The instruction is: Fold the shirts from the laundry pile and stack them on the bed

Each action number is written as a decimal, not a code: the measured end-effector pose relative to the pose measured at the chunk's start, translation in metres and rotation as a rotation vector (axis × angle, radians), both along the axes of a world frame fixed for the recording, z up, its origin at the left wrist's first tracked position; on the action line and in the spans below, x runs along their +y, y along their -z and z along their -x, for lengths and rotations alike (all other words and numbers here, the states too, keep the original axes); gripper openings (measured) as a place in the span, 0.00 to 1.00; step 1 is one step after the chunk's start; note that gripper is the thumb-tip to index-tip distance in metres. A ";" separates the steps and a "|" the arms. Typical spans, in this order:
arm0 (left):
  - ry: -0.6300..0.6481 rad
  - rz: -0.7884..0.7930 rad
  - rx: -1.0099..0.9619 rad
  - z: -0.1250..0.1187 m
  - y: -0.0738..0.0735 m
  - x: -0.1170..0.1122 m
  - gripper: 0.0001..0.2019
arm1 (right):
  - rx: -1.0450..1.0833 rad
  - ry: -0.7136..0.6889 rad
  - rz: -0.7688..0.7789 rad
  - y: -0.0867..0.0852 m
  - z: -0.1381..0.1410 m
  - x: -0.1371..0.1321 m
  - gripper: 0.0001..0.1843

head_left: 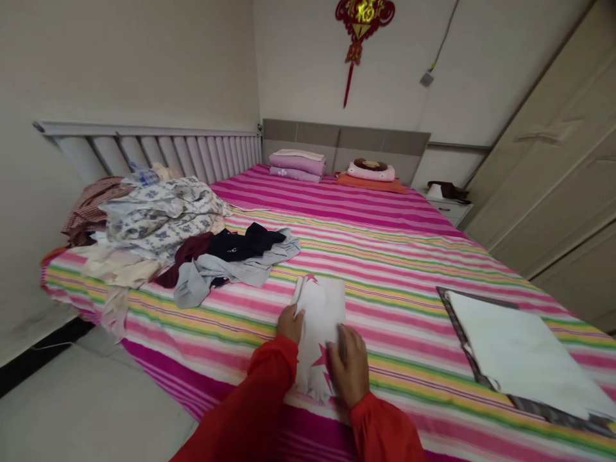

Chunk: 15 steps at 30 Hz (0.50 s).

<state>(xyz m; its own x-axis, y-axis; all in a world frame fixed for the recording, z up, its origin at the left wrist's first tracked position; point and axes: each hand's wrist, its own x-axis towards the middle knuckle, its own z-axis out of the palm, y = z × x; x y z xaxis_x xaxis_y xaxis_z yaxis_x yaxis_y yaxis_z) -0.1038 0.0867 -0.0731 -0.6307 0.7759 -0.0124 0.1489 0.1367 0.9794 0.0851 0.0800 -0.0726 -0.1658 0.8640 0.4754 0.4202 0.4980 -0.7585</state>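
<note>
A folded white cloth with pink stars [321, 321] lies on the striped bed [394, 256] near its front edge. My left hand [290, 324] rests at the cloth's left edge, fingers curled against it. My right hand [348, 369] lies flat on the cloth's lower right part, fingers stretched out and pressing down. Both arms wear red sleeves.
A heap of unfolded clothes [158, 237] covers the bed's left side. A folded white sheet on a dark cloth [520, 353] lies at the right. Pillows [297, 165] sit by the headboard. A wardrobe [558, 160] stands right, and floor [72, 404] shows at left.
</note>
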 end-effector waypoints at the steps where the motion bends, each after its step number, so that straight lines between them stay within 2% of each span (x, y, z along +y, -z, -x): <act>1: -0.031 0.014 0.020 0.002 0.001 0.001 0.06 | 0.040 0.061 0.061 0.005 -0.005 0.003 0.26; 4: -0.070 0.058 0.026 0.007 0.001 0.005 0.07 | 0.168 0.134 0.385 0.017 -0.013 0.006 0.34; 7: 0.020 0.095 -0.049 0.015 -0.005 0.010 0.11 | 0.285 0.086 0.655 0.020 -0.007 0.004 0.43; 9: 0.100 0.102 -0.128 0.021 -0.012 0.011 0.15 | 0.397 -0.014 0.720 0.015 -0.001 0.005 0.44; 11: 0.162 0.089 -0.217 0.022 -0.020 0.009 0.19 | 0.473 -0.186 0.744 0.005 0.000 0.012 0.40; 13: 0.190 0.052 -0.299 0.014 -0.026 0.003 0.23 | 0.444 -0.363 0.743 -0.011 -0.007 0.027 0.34; 15: 0.183 -0.007 -0.355 -0.006 -0.028 -0.004 0.27 | 0.333 -0.457 0.665 -0.036 -0.020 0.051 0.31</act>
